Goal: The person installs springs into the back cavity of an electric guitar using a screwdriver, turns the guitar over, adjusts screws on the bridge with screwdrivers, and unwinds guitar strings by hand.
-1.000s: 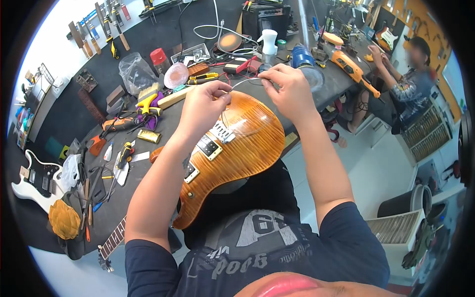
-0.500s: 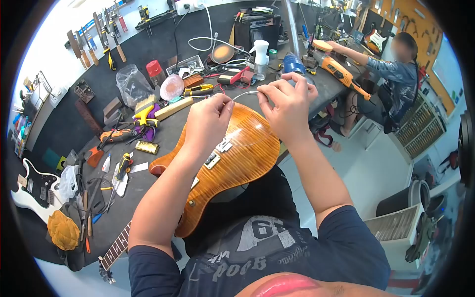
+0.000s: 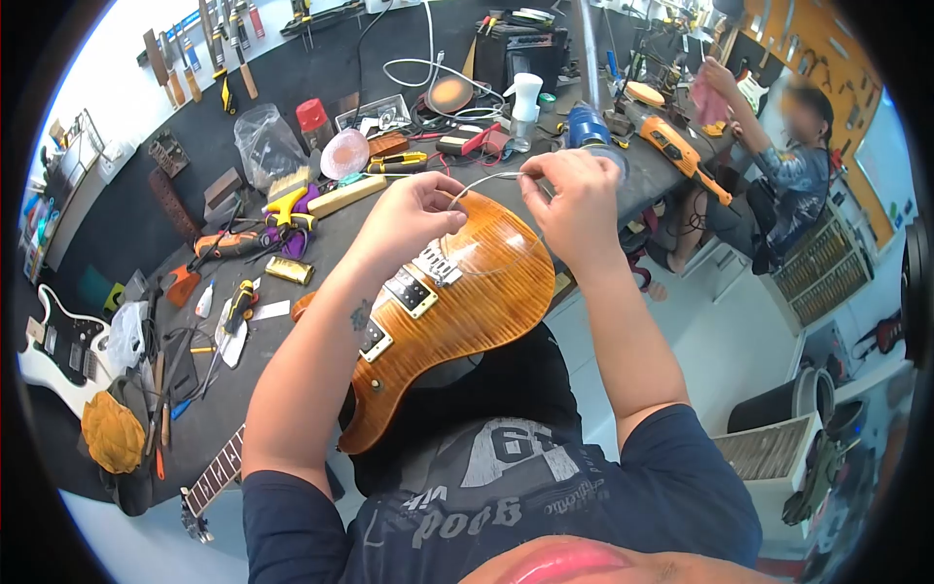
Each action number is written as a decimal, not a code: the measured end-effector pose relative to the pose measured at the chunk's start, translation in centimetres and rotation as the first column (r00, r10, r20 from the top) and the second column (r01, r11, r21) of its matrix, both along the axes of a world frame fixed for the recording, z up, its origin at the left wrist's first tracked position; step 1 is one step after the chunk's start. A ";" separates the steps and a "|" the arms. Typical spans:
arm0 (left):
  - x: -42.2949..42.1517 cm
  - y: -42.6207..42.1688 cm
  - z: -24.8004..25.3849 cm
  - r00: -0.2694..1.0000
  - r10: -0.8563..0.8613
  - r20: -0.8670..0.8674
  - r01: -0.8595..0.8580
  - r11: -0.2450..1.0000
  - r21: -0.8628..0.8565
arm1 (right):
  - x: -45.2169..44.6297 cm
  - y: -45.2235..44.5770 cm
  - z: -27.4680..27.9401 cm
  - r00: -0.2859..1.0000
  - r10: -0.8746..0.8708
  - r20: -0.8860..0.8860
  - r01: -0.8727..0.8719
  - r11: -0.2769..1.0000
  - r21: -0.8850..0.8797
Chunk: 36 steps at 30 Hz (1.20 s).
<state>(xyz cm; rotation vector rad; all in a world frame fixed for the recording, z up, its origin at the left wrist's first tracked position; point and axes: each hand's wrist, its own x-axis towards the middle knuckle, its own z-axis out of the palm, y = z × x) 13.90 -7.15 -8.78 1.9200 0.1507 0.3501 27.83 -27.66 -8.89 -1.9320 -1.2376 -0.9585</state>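
Note:
A thin pale wire (image 3: 484, 179) arcs between my two hands above an amber flame-top electric guitar (image 3: 477, 316). My left hand (image 3: 418, 209) pinches one part of it near the guitar's upper edge, and my right hand (image 3: 574, 200) pinches the other part, further right. A thin loop of the wire hangs over the guitar's glossy top. The guitar lies across my lap and the bench edge, its bridge (image 3: 437, 265) and two pickups showing, its body partly behind my left forearm. Its neck (image 3: 216, 472) points to the lower left.
The dark bench (image 3: 277, 341) holds a yellow-handled brush (image 3: 288, 202), a wooden block (image 3: 346, 195), a spray bottle (image 3: 524, 102), a plastic bag (image 3: 263, 146) and an orange power tool (image 3: 681, 154). A white guitar (image 3: 60, 365) lies at left. Another person (image 3: 793, 185) sits at right.
The wire between my hands is bowed a little higher than half a second ago, and both hands remain pinched. The other person has raised a hand with a pink cloth.

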 end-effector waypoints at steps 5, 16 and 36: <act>-0.1 0.1 -0.2 0.997 -0.076 0.009 0.075 0.962 -0.262 | 0.4 1.0 0.6 0.985 0.041 0.169 -0.031 0.997 -0.065; 0.4 -4.0 -0.6 0.907 0.337 0.252 -0.391 0.896 0.212 | -2.7 1.6 0.4 0.963 -0.168 0.210 0.209 0.960 -0.188; -0.9 -3.5 -0.9 0.974 0.080 0.212 -0.043 0.984 -0.175 | -3.8 3.0 -3.5 0.944 0.191 -0.269 -0.221 0.971 -0.088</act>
